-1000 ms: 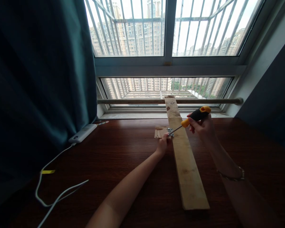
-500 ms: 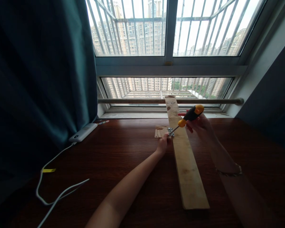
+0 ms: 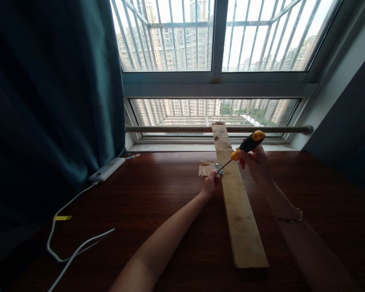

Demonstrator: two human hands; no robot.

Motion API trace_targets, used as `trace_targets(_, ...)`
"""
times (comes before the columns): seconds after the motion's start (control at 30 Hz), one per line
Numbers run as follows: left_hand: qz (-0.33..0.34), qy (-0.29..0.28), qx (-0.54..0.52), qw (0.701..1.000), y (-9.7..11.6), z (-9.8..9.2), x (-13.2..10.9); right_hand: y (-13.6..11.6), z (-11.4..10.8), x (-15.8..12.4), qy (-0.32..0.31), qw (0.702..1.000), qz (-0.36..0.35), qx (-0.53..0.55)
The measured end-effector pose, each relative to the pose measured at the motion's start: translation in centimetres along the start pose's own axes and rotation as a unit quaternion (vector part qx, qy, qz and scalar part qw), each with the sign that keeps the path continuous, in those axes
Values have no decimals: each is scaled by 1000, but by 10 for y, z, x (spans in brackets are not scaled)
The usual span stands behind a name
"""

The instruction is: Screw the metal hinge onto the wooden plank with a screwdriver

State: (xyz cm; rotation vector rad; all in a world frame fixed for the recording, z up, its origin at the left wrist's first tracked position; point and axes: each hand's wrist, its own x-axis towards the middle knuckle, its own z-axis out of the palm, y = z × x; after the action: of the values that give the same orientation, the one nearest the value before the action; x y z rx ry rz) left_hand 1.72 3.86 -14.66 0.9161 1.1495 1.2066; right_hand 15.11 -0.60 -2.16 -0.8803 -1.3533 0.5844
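Observation:
A long pale wooden plank (image 3: 239, 207) lies lengthwise on the dark wooden table (image 3: 146, 202), its far end resting on the window rail. A small wood block (image 3: 205, 168) sits against the plank's left edge, joined by a small metal bracket (image 3: 218, 168). My right hand (image 3: 255, 161) grips the black and yellow handle of a screwdriver (image 3: 246, 146), whose tip rests on the bracket. My left hand (image 3: 208, 184) is closed, its fingertips pressed on the block beside the bracket.
A white power adapter (image 3: 106, 169) lies at the table's far left, its white cable (image 3: 76, 247) looping toward the near edge. A dark teal curtain (image 3: 48, 101) hangs at the left. A metal rail (image 3: 176, 129) crosses in front of the barred window.
My right hand has shifted a little left and turned on the screwdriver handle, the tip staying on the bracket. My left hand has stayed on the block.

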Motion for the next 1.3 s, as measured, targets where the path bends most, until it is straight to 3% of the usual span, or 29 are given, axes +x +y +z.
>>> trace_targets(0.17,-3,2,3,1000,-4,-1,3,-2,0,-6,71,991,72,-91)
trace_targets(0.27,-9,0,11,1000,-7,-2,6,-10,-1,-6,78,990,90,-72)
trace_targets(0.4,-2,-2,10,1000,-8,-2,6,-17,-4,0,57,995,74,-25)
trace_targets(0.57,-2,-3,0,1000,-5,-2,4,-20,-5,1,-18,998,39,-47)
trace_targets(0.73,-3,0,5,1000,-3,-1,3,-21,-7,-1,-23,994,11,-105)
trace_targets(1.07,-4,0,2,1000,-4,-1,3,-21,-5,-4,-47,994,-5,-103)
trace_targets(1.3,-8,5,12,1000,-5,-1,3,-10,6,-10,84,980,13,-180)
